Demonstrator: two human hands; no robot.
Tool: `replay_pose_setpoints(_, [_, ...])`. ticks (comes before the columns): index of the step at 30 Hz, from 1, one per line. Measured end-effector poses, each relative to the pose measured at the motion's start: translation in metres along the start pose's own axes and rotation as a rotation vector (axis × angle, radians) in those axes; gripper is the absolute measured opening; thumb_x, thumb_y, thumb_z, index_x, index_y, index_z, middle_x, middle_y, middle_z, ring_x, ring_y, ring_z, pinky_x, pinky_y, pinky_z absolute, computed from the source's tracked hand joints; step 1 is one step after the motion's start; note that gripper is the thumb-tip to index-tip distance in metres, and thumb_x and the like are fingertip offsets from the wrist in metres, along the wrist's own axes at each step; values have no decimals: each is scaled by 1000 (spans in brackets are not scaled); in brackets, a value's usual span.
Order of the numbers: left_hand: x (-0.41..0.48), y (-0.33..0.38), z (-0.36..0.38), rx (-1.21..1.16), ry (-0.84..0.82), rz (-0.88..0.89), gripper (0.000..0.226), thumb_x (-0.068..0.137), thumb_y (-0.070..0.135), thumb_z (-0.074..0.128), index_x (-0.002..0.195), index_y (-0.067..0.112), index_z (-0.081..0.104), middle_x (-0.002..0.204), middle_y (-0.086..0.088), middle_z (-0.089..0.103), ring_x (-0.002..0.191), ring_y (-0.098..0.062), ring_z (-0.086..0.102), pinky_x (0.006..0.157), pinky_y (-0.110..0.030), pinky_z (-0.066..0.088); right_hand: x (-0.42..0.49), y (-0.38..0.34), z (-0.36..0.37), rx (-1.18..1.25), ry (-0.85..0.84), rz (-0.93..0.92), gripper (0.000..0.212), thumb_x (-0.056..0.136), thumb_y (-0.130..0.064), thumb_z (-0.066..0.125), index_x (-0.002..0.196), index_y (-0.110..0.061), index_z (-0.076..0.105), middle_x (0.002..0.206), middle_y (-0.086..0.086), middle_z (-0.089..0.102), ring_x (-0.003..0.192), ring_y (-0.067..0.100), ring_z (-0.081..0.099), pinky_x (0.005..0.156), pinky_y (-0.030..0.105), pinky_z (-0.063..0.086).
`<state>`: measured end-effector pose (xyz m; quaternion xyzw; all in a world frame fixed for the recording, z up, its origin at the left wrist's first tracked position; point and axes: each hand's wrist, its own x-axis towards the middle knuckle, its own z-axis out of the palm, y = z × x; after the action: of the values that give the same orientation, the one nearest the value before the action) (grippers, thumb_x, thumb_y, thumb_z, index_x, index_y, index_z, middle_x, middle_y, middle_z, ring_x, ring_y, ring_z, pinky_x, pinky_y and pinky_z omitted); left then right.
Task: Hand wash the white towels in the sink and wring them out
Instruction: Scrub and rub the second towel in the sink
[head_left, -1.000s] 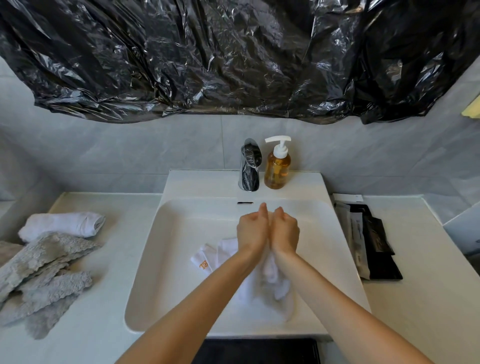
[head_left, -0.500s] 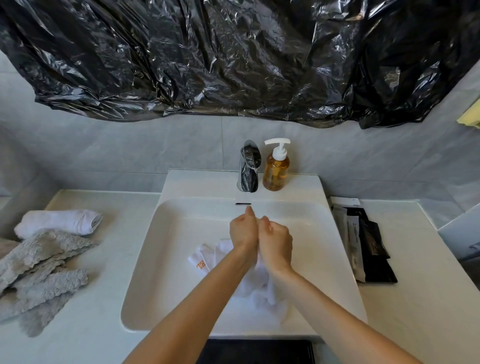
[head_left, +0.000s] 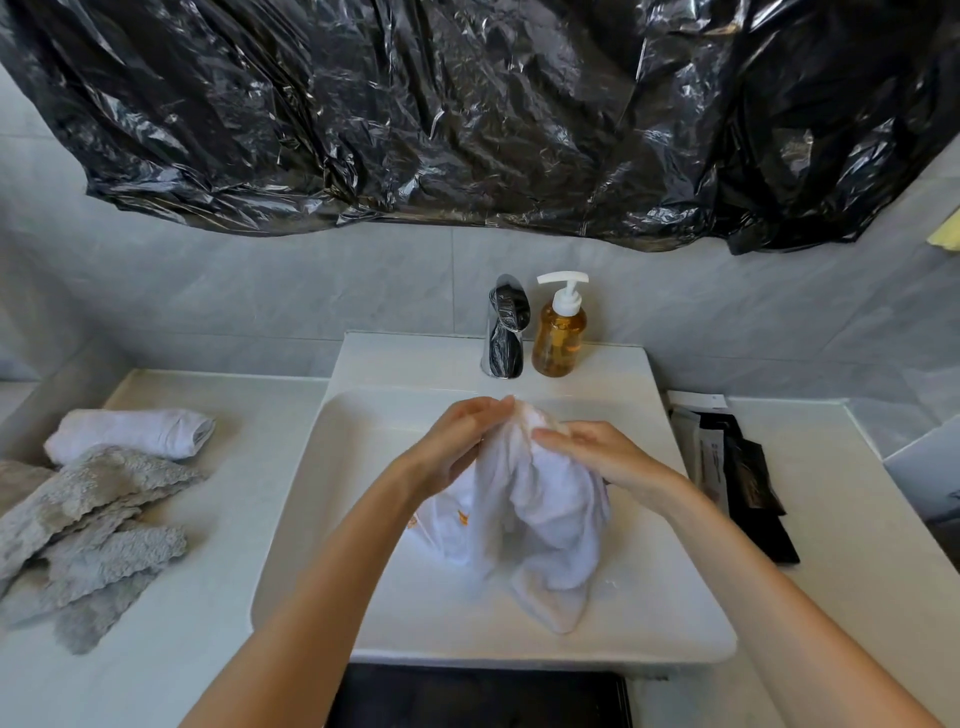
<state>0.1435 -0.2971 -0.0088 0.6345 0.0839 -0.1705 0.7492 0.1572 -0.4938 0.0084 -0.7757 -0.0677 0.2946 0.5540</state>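
A white towel hangs bunched over the middle of the white sink, its top gathered between two hands and its lower folds draping down to touch the basin floor on the near side. A moment earlier the hands sat low with knuckles pressed together and the cloth mostly beneath them; now they have risen and parted slightly, lifting the towel so far more of it shows. That suggests the scrubbing stroke is giving way to a regrip, perhaps a rub of the top edge or the start of a wring (no twist in the cloth is visible yet).

The left hand comes in from the left, its fingers lightly curled around the towel's upper left side, fingertips meeting the cloth at its peak. The right hand lies on the upper right side, fingers fairly straight and angled left, pressing the fabric; whether the thumb pinches underneath cannot be told. The towel's crest pokes up between the two sets of fingertips.

Beyond the sink, at the far rim, stand a tap wrapped in black plastic and an amber soap pump bottle. On the counter to the left lie a rolled white towel and grey cloths. Dark packets lie to the right. Black plastic sheeting covers the wall above.
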Motion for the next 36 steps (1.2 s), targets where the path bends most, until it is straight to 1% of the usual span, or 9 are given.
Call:
replay_pose_setpoints(4, [-6,8,0,129,-132,107,5,94,12,61,94,10,66,98,-7,64,98,-17,57,90,-27,42,-4,-1,-2,-108,50,-192,30,91,-16,64,74,-13,41,68,-4,31,63,7,35,54,20,27])
replay_pose_setpoints(8, [-17,4,-1,177,-131,146,24,99,6,51,115,10,67,111,2,70,106,-9,63,93,-20,47,-18,-13,-11,76,131,-262,32,95,-5,52,69,-18,39,64,-9,39,59,0,40,56,16,31])
replay_pose_setpoints(12, [-22,-28,0,379,-138,19,39,95,50,50,117,22,66,121,9,64,112,-10,57,106,-36,39,-23,-28,-19,367,128,-288,10,86,-13,54,80,-13,62,75,0,62,76,9,59,69,21,45])
replay_pose_setpoints(15, [-26,-42,8,403,-182,-48,51,93,65,43,123,26,59,119,15,61,110,-7,54,99,-27,37,-22,-38,-20,510,134,-280,17,88,-16,47,80,-12,61,72,1,62,74,13,59,70,27,45])
replay_pose_setpoints(22, [-22,-33,-12,431,20,163,29,102,33,49,78,18,41,72,10,41,67,-5,39,66,-25,32,-34,-21,-27,782,257,-182,28,86,-17,41,58,-15,40,55,2,38,54,11,41,58,31,29])
replay_pose_setpoints(24, [-20,-22,-14,170,191,166,29,101,33,50,76,18,47,72,5,51,70,-8,47,69,-29,38,-37,-12,-26,632,290,-113,39,96,-20,44,60,-18,58,61,1,57,61,10,56,64,29,42])
replay_pose_setpoints(26, [-14,-9,-8,56,341,141,34,101,37,48,77,14,56,81,-6,62,79,-19,58,77,-33,45,-38,-5,-18,345,323,-33,20,94,-32,57,81,-19,66,85,1,67,85,15,63,82,32,48])
replay_pose_setpoints(31, [-12,-4,34,-23,430,-14,47,103,41,41,85,5,65,81,-14,69,80,-28,66,77,-36,53,-28,-14,48,256,424,-163,43,95,-28,59,58,-21,37,53,-10,35,56,8,34,56,29,27])
replay_pose_setpoints(36, [-15,-22,72,26,560,-137,43,102,25,32,70,9,56,72,-8,62,77,-28,61,78,-39,51,-2,-19,69,-25,775,-49,53,98,-37,47,50,-17,35,51,-4,45,59,20,45,54,32,30])
